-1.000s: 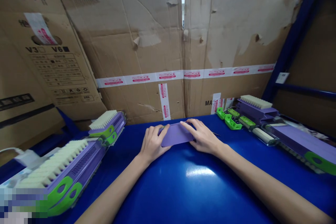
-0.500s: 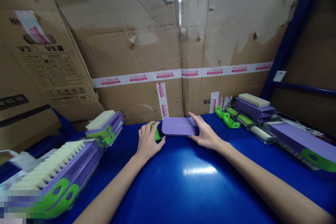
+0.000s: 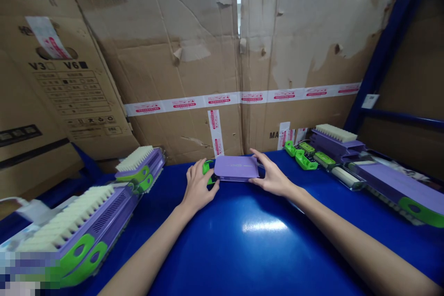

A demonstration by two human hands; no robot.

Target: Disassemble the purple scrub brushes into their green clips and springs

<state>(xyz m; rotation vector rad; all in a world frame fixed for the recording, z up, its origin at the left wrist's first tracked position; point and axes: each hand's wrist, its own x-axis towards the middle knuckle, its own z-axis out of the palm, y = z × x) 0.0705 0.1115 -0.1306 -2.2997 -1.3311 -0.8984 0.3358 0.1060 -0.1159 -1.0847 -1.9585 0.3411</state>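
A purple flat-topped plastic casing with rounded corners is at the far middle of the blue table, close to the cardboard. At its right end my right hand grips it, thumb on the near side and fingers on the far side. My left hand is at the left end, closed around a bright green plastic end piece. That green piece sits against or right beside the casing's end; whether the two are joined is hidden by my fingers. A dark gap shows at the casing's right end.
Purple-and-green units with cream bristle-like rollers line the left side. On the right lie loose green end pieces, another bristled purple unit and a long purple unit. Tall cardboard sheets stand behind the blue table.
The casing has tilted slightly, so its near side edge shows more. More of the green end piece is visible beside my left fingers. Both hands stay almost in place.
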